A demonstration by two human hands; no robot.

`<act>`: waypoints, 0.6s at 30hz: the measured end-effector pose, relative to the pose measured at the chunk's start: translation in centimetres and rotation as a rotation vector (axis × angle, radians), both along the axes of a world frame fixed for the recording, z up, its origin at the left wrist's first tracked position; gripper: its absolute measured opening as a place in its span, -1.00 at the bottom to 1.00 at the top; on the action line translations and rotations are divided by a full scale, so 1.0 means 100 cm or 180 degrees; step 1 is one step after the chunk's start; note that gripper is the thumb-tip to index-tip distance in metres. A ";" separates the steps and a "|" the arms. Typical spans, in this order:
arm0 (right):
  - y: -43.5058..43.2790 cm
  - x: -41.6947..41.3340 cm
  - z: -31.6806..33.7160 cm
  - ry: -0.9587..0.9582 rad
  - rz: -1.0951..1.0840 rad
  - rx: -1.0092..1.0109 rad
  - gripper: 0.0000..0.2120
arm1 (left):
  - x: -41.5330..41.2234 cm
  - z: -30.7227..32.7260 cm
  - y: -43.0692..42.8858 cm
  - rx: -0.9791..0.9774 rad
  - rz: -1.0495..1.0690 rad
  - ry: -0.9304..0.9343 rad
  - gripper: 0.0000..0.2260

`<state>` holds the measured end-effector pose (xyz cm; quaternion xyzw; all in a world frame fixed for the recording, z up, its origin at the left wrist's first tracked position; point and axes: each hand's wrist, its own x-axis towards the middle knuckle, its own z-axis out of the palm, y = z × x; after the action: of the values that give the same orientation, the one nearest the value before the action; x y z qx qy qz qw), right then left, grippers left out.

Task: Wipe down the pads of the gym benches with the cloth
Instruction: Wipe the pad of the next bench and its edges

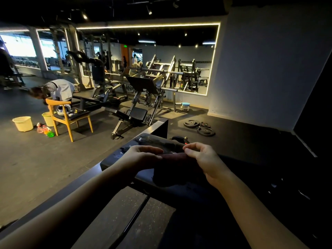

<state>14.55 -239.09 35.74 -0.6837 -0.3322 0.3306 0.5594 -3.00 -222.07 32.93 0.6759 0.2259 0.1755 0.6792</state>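
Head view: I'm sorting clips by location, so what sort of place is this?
A gym, likely its free-weights area: weight plates lie on the floor, an adjustable bench stands nearby, and machines front the wall mirror.

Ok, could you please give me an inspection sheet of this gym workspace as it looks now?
Surface: black bench pad beneath the hands; dark floor around it.
Job's things: dark cloth, held over the pad.
Clutter: buckets, bottles, chair with items on its seat, weight plates on the floor.
Grippers: left hand and right hand both hold the cloth.
Cables: nothing seen.
Surroundings: wall mirror, machines, a person bending over.
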 end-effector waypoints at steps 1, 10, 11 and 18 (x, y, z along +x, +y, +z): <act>-0.002 0.003 0.002 0.0169 0.0193 0.0070 -0.74 | 0.003 0.002 -0.001 0.0148 -0.0038 0.0087 -0.69; -0.018 0.024 0.021 -0.1295 0.0872 -0.0576 -0.72 | 0.025 0.008 -0.006 0.1465 -0.0291 0.0799 -0.85; -0.021 0.028 0.022 -0.1356 0.0951 -0.0611 -0.78 | 0.026 0.008 -0.004 0.1502 -0.0321 0.0820 -0.89; -0.036 0.049 0.007 -0.0708 0.1198 -0.0503 -0.74 | 0.033 -0.005 -0.020 -0.0098 -0.0234 0.0002 -0.81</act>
<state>19.40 -242.72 36.40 -0.6836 -0.4865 0.3766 0.3926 0.33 -224.08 32.42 0.6734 0.2038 0.1466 0.6954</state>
